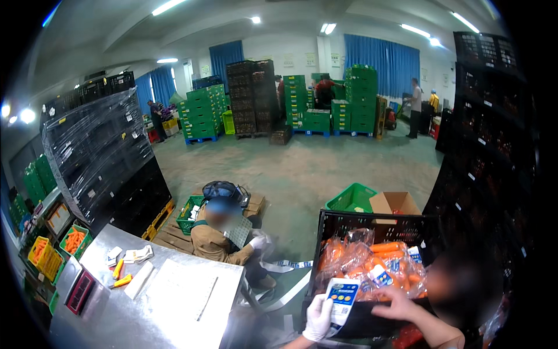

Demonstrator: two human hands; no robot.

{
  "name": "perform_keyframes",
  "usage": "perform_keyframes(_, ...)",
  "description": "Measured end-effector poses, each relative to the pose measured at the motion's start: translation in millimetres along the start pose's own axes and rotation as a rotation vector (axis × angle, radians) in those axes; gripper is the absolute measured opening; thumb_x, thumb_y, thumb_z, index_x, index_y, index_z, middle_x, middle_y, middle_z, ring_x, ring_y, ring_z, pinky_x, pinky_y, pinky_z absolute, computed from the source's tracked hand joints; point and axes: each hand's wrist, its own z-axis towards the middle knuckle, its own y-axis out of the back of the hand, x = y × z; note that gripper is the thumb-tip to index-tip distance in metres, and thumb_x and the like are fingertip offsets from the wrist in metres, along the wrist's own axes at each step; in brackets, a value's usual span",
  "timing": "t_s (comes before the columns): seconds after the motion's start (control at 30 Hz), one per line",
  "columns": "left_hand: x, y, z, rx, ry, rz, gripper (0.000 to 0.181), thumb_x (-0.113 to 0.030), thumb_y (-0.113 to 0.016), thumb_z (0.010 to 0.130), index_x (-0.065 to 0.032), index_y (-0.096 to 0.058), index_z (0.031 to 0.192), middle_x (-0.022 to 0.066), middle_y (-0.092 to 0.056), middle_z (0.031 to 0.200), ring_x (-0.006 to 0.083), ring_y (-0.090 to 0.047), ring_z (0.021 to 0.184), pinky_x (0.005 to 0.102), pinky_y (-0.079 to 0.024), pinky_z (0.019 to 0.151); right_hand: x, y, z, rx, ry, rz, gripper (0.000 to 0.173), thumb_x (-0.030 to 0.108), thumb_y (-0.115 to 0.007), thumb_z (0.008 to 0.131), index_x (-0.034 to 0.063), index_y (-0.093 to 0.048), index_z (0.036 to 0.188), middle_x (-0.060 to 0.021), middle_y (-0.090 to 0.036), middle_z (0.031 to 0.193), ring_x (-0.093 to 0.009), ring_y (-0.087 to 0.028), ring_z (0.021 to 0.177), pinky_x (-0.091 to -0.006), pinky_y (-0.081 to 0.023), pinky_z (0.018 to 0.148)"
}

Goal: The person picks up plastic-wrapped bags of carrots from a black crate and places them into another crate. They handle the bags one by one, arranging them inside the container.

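My left hand [318,317], in a white glove, grips a strip of printed labels [343,301] with a blue panel and writing on it. To its right my bare right hand [394,304] hovers over the near rim of a black plastic crate [370,318], its fingers spread and nothing seen between them. Inside the crate lie carrots in clear plastic bags [340,257], heaped near the top. Some bags bear blue and white labels [380,275]. A blurred round patch covers what lies right of my right hand.
A steel table [130,318] holds papers, yellow cutters [122,280] and a scale display [80,291]. Beyond it a gloved co-worker [218,244] sits handling a label strip. A green crate [348,198] and a cardboard box [396,203] stand behind the carrots. Tall black crates [484,131] rise at right.
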Motion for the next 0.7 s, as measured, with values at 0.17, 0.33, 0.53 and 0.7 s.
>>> perform_keyframes(0.17, -33.4, -36.6, -60.8, 0.306, -0.069, 0.05, 0.013, -0.01, -0.048, 0.087, 0.0003, -0.05, 0.095, 0.0032, -0.055, 0.084, 0.0074, -0.049, 0.077, 0.0221, -0.041, 0.07, 53.3, -63.9, -89.7, -0.084, 0.062, 0.102, 0.053, 0.026, -0.074, 0.064, 0.0002, -0.053, 0.106, -0.0154, -0.055, 0.106, -0.027, -0.053, 0.102, -0.035, -0.041, 0.087)
perform_keyframes(0.33, -69.7, -58.3, -97.1, 0.686, 0.106, -0.098, 0.026, -0.001, -0.05, 0.08, -0.0011, -0.044, 0.105, 0.011, -0.05, 0.106, 0.018, -0.048, 0.101, 0.0309, -0.036, 0.089, 43.8, -92.4, -170.1, -0.391, -0.329, 0.32, 0.02, 0.017, -0.059, 0.078, -0.0026, -0.061, 0.076, -0.0097, -0.062, 0.063, -0.011, -0.057, 0.057, -0.0291, -0.044, 0.05)
perform_keyframes(0.53, -84.0, -80.6, -152.5, 0.929, 0.067, 0.126, 0.03, -0.005, -0.054, 0.077, -0.0003, -0.05, 0.107, 0.0113, -0.052, 0.108, 0.0185, -0.049, 0.1, 0.0312, -0.036, 0.089, 85.2, -120.0, -243.7, -0.466, -0.342, 0.203, 0.021, 0.018, -0.055, 0.08, -0.0032, -0.059, 0.081, -0.0163, -0.059, 0.067, -0.021, -0.058, 0.055, -0.0318, -0.044, 0.05)
perform_keyframes(0.7, -112.4, -101.9, -199.5, 1.068, -0.11, 0.323, 0.017, -0.017, -0.052, 0.081, -0.0008, -0.053, 0.08, 0.0073, -0.053, 0.069, 0.0165, -0.051, 0.064, 0.0276, -0.042, 0.052, 115.5, -119.5, -356.6, -0.878, -0.397, 0.316, 0.026, 0.023, -0.059, 0.079, 0.001, -0.058, 0.093, -0.0113, -0.062, 0.08, -0.018, -0.058, 0.066, -0.0278, -0.045, 0.061)
